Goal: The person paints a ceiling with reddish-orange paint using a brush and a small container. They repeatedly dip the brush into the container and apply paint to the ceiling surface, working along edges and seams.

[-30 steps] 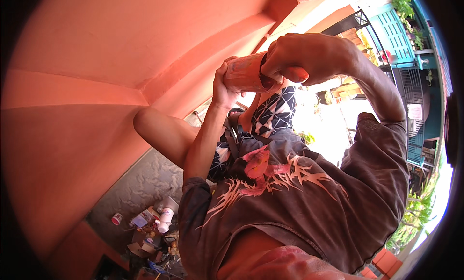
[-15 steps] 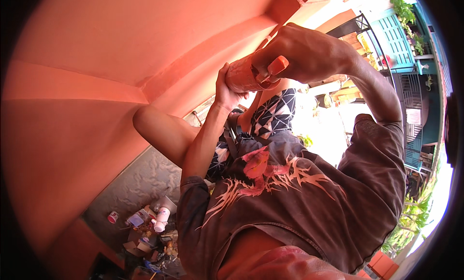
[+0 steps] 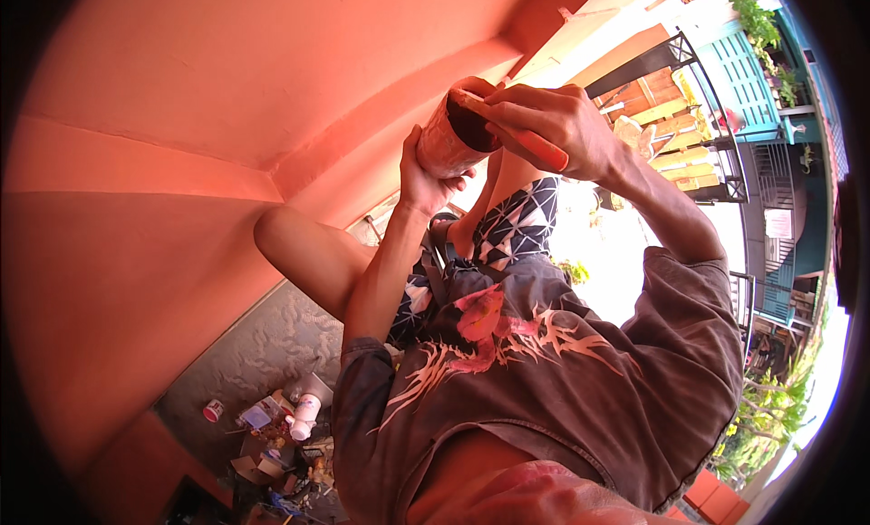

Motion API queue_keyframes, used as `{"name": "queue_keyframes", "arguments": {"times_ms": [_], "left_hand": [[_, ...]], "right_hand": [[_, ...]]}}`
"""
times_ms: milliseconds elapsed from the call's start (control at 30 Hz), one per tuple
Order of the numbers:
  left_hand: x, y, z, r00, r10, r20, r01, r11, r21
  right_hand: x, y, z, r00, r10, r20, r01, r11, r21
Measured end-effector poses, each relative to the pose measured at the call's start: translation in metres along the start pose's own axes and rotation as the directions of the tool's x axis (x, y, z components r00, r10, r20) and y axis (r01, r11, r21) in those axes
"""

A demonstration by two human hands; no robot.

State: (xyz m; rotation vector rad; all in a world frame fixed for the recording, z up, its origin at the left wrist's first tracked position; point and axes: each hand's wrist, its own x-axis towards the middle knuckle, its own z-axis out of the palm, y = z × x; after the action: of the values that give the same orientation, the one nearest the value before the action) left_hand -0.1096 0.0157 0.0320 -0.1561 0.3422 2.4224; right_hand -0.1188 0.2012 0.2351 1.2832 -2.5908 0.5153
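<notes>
My left hand (image 3: 424,184) wraps round a paint-smeared, reddish can (image 3: 444,146), tilted so its dark open mouth faces my right hand. In my right hand (image 3: 573,126) is a paintbrush with an orange-red handle (image 3: 544,150), its fingers closed on it at the can's mouth. The brush's bristles cannot be made out. Both hands are raised in front of my bent knees, near the orange-red wall.
The orange-red wall (image 3: 136,244) rises on the left. Bottles, boxes and other clutter (image 3: 272,443) lie on the grey floor (image 3: 245,344) at lower left. At the right stand a black metal frame (image 3: 698,63), wooden pieces (image 3: 675,117) and a turquoise slatted panel (image 3: 739,72).
My right hand has turned and lowered a little at the can, and the brush handle now points down to the right. The can's mouth is more exposed; my left hand still holds it.
</notes>
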Motion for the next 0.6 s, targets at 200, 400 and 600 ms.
{"name": "queue_keyframes", "arguments": {"times_ms": [200, 400, 600], "left_hand": [[0.003, -0.005, -0.013, 0.998, 0.006, -0.062, -0.007, 1.000, -0.021], [0.006, -0.003, -0.044, 0.987, 0.058, -0.147, -0.064, 0.997, -0.041], [0.009, 0.001, -0.048, 0.986, 0.053, -0.157, -0.065, 0.995, -0.076]], "right_hand": [[-0.012, 0.000, 0.019, 0.963, 0.222, -0.150, -0.191, 0.961, 0.197], [-0.040, 0.030, 0.029, 0.544, 0.839, 0.024, -0.281, 0.156, 0.947], [-0.076, 0.106, 0.032, 0.371, 0.886, -0.278, -0.244, 0.382, 0.892]]}}
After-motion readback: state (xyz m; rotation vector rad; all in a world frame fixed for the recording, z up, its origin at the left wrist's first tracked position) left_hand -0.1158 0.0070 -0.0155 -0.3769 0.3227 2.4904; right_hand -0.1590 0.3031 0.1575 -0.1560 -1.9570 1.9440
